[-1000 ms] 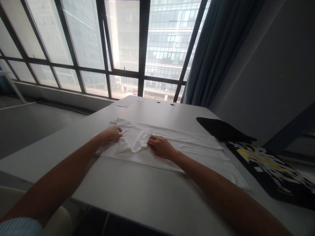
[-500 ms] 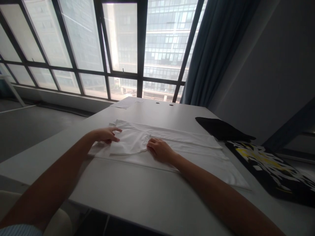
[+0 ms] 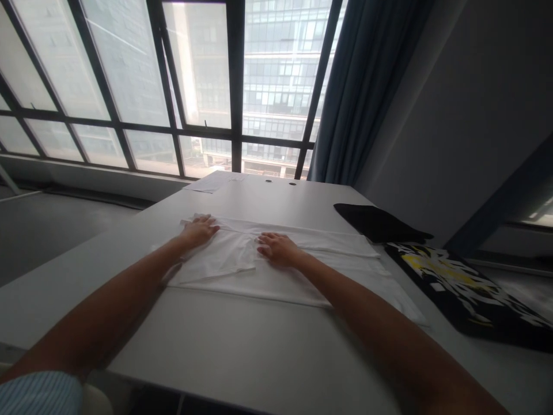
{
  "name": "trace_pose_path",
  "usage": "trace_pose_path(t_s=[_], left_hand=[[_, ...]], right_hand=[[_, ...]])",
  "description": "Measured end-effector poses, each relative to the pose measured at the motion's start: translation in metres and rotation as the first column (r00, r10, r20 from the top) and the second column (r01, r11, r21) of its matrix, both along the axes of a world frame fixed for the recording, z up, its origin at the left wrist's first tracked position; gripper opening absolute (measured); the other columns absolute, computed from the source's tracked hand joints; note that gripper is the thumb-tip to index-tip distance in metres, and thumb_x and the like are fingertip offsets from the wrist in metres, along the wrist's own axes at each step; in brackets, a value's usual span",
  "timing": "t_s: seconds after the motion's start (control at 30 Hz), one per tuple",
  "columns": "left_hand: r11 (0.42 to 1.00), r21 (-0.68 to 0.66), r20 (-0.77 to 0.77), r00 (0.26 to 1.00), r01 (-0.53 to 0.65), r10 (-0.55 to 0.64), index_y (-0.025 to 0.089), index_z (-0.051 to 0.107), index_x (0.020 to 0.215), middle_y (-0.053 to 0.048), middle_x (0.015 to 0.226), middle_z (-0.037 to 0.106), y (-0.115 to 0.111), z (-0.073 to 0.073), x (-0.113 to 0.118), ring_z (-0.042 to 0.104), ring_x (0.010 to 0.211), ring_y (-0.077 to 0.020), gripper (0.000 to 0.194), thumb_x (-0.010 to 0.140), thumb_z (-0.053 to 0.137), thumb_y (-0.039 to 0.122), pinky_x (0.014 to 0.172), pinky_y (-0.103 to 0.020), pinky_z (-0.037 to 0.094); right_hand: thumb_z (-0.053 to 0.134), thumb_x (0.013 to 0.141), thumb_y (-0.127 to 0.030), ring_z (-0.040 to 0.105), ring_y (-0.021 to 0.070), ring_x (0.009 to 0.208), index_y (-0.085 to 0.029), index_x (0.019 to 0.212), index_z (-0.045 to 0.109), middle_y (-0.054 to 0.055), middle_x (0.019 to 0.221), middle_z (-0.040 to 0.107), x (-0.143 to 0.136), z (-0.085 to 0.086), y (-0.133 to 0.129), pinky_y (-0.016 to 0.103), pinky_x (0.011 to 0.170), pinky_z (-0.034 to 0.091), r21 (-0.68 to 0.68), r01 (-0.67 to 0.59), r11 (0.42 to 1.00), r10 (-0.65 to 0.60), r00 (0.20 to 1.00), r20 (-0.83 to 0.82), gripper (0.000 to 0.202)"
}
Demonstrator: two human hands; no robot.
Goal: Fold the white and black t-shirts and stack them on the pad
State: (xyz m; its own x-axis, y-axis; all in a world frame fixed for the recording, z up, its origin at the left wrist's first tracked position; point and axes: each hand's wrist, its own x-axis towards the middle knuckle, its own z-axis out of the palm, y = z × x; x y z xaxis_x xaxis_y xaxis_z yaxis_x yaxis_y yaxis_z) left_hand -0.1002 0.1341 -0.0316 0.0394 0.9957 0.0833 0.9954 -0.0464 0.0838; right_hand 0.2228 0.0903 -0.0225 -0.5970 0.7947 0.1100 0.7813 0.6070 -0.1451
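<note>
A white garment (image 3: 319, 276), folded lengthwise, lies across the table in front of me; its exact kind I cannot make out. On its far left part rests my left hand (image 3: 199, 230), fingers stretched out over the cloth near the upper edge. My right hand (image 3: 277, 249) lies on the middle of the garment, palm down with its fingers extended, beside the edge of a folded-over flap (image 3: 220, 259). Neither hand grips the cloth.
The white table (image 3: 242, 334) carries a folded black cloth (image 3: 380, 223) and a black, white and yellow patterned cloth (image 3: 470, 288) on the right. White sheets (image 3: 211, 183) lie at its far left corner. Beyond stand windows and a blue curtain (image 3: 349, 86).
My left hand has moved toward the garment's far edge and flattened onto the cloth. My right hand's fingers have stretched out and moved slightly away from me. The view has shifted slightly right.
</note>
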Motion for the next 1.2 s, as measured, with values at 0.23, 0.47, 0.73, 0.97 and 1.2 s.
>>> trace_pose_path(t_s=[0.23, 0.47, 0.73, 0.97, 1.2], left_hand=[[0.990, -0.143, 0.016, 1.000, -0.005, 0.008, 0.030, 0.026, 0.164, -0.006, 0.172, 0.012, 0.029, -0.018, -0.020, 0.008, 0.159, -0.0337, 0.071, 0.101, 0.017, 0.060, 0.117, -0.075, 0.011], [0.987, -0.148, 0.004, 0.998, 0.058, -0.058, 0.029, 0.027, 0.164, -0.008, 0.171, 0.015, 0.057, -0.020, -0.033, 0.010, 0.158, -0.0351, 0.071, 0.100, 0.019, 0.059, 0.117, -0.073, 0.011], [0.982, -0.111, -0.023, 0.987, 0.155, -0.159, 0.024, 0.033, 0.162, -0.009, 0.169, 0.023, 0.102, -0.018, -0.045, 0.018, 0.157, -0.0317, 0.071, 0.098, 0.027, 0.056, 0.123, -0.056, 0.017], [0.989, -0.131, -0.123, 0.989, 0.069, -0.085, 0.024, 0.033, 0.162, -0.008, 0.171, 0.017, 0.094, 0.000, -0.024, 0.012, 0.158, -0.0356, 0.071, 0.099, 0.023, 0.055, 0.122, -0.065, 0.007], [0.962, -0.173, 0.041, 0.975, -0.210, 0.220, 0.035, 0.027, 0.163, -0.007, 0.173, 0.015, 0.018, -0.020, -0.001, 0.012, 0.150, -0.0586, 0.084, 0.090, 0.029, 0.076, 0.106, -0.086, 0.015]], right_hand=[[0.029, 0.107, -0.051, 0.020, 0.0234, 0.157, -0.021, 0.161, 0.036, 0.007, 0.170, 0.024, 0.091, -0.022, 0.043, 0.045, 0.127, 0.017, -0.103, 0.225, 0.969, -0.217, 0.973, 0.084, 0.062], [0.025, 0.108, -0.047, 0.024, 0.0228, 0.156, -0.022, 0.160, 0.038, 0.007, 0.169, 0.028, 0.162, -0.033, 0.060, 0.046, 0.126, 0.020, -0.073, 0.378, 0.923, -0.369, 0.923, 0.111, 0.059], [0.044, 0.102, -0.038, 0.051, 0.0259, 0.138, -0.018, 0.140, 0.060, 0.014, 0.150, 0.056, 0.229, -0.020, 0.061, 0.043, 0.117, 0.034, 0.035, 0.637, 0.770, -0.637, 0.764, 0.098, 0.046], [0.056, 0.097, -0.034, 0.068, 0.0234, 0.105, -0.015, 0.110, 0.074, 0.014, 0.117, 0.074, 0.266, -0.008, 0.064, 0.029, 0.085, 0.046, 0.022, 0.713, 0.701, -0.710, 0.693, 0.126, 0.029], [0.064, 0.092, -0.031, 0.070, 0.0214, 0.098, -0.015, 0.111, 0.074, 0.012, 0.108, 0.077, 0.280, -0.008, 0.069, 0.026, 0.079, 0.046, 0.013, 0.727, 0.686, -0.726, 0.683, 0.079, 0.027]])
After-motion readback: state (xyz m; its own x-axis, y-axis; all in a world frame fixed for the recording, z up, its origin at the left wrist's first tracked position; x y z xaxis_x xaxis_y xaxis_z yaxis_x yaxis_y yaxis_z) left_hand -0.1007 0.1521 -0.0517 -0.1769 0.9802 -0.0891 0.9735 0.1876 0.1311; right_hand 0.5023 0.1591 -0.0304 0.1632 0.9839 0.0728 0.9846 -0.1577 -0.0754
